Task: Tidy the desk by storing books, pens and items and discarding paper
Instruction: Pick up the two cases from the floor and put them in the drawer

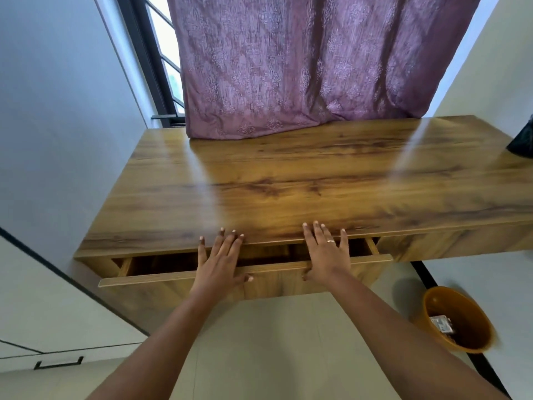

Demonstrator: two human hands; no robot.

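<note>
1. My left hand (219, 262) lies flat with straight fingers across the front edge of the drawer (161, 280), which is a little open under the tabletop (288, 174).
2. My right hand (327, 255) lies flat on the same edge, near the left one.
3. The orange bin (461, 310) on the floor at my right holds what seems to be paper (441, 324).

tabletop (288, 168) open across middle and left. curtain (288, 67) drapes onto its back edge, dark object (522, 140) sits at far right edge. drawer (173, 284) ajar, gap under the tabletop lip narrow; left grip (219, 261) and right grip (328, 255) lie flat across it. bin (467, 310) on floor low right, mouth unblocked.
</note>
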